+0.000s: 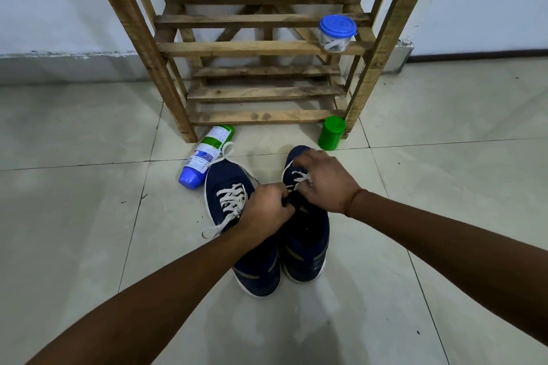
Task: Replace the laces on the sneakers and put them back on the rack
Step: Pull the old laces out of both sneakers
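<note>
Two navy sneakers stand side by side on the tiled floor, toes toward the wooden rack [261,47]. The left sneaker [228,184] carries a white lace [229,201] with loose ends trailing to the left. On the right sneaker [308,234] a white lace [296,178] runs through the front eyelets. My left hand [267,210] is curled over the right sneaker's tongue and grips it. My right hand [323,181] hovers above the same sneaker's front, its fingers pinching that lace.
A clear tub with a blue lid [337,33] sits on the rack's middle shelf at right. A green-and-blue bottle [206,157] lies on the floor left of the sneakers. A green jar [331,133] stands by the rack's right leg.
</note>
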